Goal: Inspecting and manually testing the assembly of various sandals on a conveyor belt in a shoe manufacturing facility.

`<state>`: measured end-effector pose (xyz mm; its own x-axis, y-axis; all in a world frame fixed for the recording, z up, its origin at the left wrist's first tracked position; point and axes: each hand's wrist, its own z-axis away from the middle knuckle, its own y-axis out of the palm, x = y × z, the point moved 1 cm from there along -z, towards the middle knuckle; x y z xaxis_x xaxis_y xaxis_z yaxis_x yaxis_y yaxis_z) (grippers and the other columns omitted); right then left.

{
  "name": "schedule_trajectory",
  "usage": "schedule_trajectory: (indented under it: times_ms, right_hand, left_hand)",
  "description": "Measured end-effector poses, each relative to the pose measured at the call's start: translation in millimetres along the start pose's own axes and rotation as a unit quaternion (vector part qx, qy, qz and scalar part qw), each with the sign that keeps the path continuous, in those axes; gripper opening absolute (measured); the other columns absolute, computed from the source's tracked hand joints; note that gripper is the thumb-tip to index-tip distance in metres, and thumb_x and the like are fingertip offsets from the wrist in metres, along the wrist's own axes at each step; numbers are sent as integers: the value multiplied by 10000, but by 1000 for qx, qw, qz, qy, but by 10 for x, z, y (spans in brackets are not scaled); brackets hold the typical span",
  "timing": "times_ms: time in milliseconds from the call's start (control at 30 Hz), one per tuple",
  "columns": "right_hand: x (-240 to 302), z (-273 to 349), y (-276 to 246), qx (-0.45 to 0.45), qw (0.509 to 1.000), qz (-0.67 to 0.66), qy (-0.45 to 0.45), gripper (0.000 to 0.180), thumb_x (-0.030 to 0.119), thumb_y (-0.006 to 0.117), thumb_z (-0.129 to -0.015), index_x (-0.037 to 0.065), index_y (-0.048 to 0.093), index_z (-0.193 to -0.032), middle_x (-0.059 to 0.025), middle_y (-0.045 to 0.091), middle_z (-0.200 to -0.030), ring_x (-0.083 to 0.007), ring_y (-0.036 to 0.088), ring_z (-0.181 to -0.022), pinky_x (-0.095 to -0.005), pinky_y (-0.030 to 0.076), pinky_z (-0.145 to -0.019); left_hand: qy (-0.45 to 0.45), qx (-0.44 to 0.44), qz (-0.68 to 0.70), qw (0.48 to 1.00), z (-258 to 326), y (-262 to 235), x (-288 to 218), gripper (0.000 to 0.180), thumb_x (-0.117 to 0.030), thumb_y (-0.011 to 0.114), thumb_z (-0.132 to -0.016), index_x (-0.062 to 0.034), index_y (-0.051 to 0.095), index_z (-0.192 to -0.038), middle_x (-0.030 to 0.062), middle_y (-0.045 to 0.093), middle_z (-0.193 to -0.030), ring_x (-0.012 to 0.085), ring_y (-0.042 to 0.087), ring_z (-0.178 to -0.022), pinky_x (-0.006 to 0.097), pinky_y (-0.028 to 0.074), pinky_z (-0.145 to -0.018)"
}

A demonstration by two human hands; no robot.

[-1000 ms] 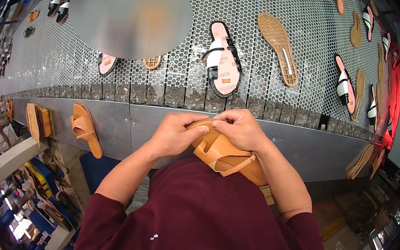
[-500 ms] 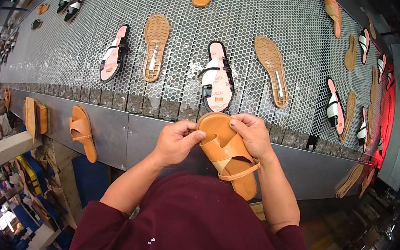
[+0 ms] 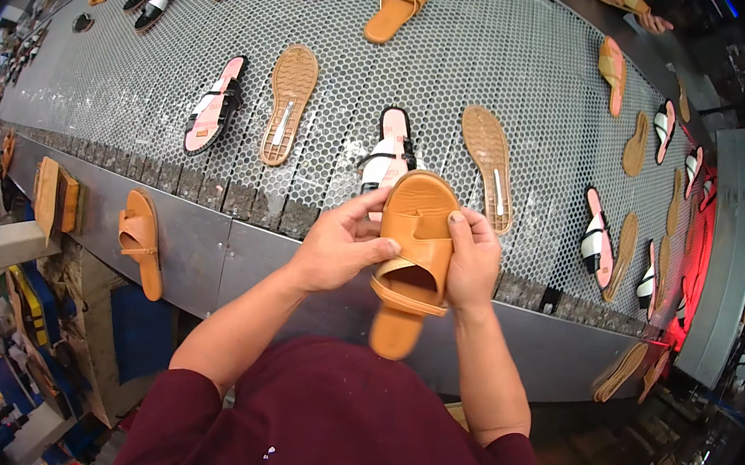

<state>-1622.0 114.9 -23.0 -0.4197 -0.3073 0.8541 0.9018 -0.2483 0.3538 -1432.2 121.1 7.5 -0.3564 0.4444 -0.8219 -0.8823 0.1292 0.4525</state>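
Observation:
A tan sandal (image 3: 419,229) is held in front of me by both hands, toe end pointing away and strapped upper facing up. My left hand (image 3: 345,246) grips its left side, with the thumb on the upper. The right side is pinched by my right hand (image 3: 474,261), its thumb near the toe edge. Behind the sandal's toe, a black-and-white sandal with a pink insole (image 3: 394,125) is partly covered. It lies on the perforated metal conveyor (image 3: 354,74), between two brown soles, one to the left (image 3: 291,104) and one to the right (image 3: 489,163).
More sandals and soles lie across the conveyor, including a tan sandal (image 3: 398,6) at the far side. Along the near metal ledge (image 3: 258,265), another tan sandal (image 3: 142,238) rests at left. A red glow (image 3: 699,270) marks the right end. Another person's hand (image 3: 651,22) shows at the top right.
The held sandal has turned to point more straight away from me and shifted slightly up. Both hands moved with it. The whole view has tilted, and another person's hand has come into sight.

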Motion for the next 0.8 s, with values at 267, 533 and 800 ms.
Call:
schedule_trajectory:
  times_ms: [267,533,800]
  right_hand:
    - [89,410,-116,79,996,45,-24,419,55,634,-954,-72,498,-1330,-113,665,-1127,-127,648,-976,-267,532,-857]
    - [368,402,-450,240,903,335,-120,279,123,719,-865,-28,687,-1098,-164,724,-940,-231,718,-833,-309,547,-735]
    - [316,405,-563,228,895,339,-181,213,97,710,-862,-46,697,-1020,-173,727,-901,-258,719,-774,-324,553,-692]
  left_hand:
    - [-65,108,-109,986,8,37,-132,620,-21,742,-837,63,481,-1393,140,620,-1278,172,599,-1145,324,480,-1001]
    - [-152,131,-125,972,125,166,154,508,-113,744,-866,39,563,-1316,99,676,-1148,122,631,-1002,285,517,-890]
    - [-91,65,-317,942,92,428,231,305,-112,742,-857,23,673,-1121,82,727,-955,95,670,-818,260,548,-704]
